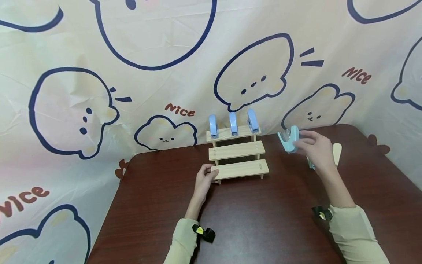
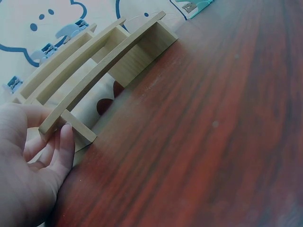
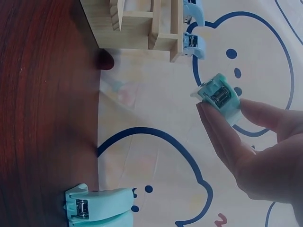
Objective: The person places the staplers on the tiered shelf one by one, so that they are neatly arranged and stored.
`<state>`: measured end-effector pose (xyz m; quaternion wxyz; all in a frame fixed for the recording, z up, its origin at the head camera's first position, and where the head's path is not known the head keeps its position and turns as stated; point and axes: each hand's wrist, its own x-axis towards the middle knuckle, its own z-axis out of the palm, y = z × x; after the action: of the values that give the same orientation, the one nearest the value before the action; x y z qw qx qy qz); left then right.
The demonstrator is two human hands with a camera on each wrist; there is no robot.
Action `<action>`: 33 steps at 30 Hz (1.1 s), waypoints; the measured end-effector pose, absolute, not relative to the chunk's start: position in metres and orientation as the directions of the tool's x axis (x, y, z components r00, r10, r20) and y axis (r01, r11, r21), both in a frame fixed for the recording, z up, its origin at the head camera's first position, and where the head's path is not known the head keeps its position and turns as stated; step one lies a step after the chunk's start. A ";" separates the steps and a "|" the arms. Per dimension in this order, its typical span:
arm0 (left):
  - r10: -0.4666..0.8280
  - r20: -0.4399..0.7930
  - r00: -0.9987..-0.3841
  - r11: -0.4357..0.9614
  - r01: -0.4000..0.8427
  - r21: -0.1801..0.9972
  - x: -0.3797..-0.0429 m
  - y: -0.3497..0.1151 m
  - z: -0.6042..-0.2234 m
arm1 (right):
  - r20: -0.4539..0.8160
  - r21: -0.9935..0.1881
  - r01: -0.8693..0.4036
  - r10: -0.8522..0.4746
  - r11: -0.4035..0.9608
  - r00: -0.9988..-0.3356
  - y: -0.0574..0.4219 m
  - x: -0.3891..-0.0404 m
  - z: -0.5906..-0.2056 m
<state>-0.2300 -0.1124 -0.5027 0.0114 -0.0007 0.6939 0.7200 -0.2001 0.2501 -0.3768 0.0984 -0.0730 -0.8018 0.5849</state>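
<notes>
My right hand (image 1: 314,146) pinches a teal stapler (image 1: 290,139) between thumb and fingers, held up to the right of a three-tier wooden stand (image 1: 239,169). The right wrist view shows the end of this held stapler (image 3: 221,97) with its metal spring. My left hand (image 1: 205,179) grips the left end of the stand's lowest step, also seen in the left wrist view as a wooden step (image 2: 102,68). Three light blue staplers stand in a row on the top step: a left one (image 1: 213,126), a middle one (image 1: 233,124) and a right one (image 1: 252,121).
Behind my right wrist, another teal stapler (image 3: 102,205) stands on the dark wooden table (image 1: 158,220). A cream-coloured piece (image 1: 337,153) sticks up beside it, partly hidden by the wrist. A printed cloth (image 1: 165,88) hangs behind the table.
</notes>
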 end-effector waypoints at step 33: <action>0.011 -0.007 -1.000 -0.019 -0.007 1.000 -0.228 -0.112 -0.504 | 0.099 -0.952 -0.026 0.230 0.304 -0.968 0.230 -0.194 -0.373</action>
<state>-0.2276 -0.1125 -0.5037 0.0064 0.0013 0.7003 0.7138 -0.1936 0.2300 -0.3726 0.1090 -0.0639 -0.8000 0.5865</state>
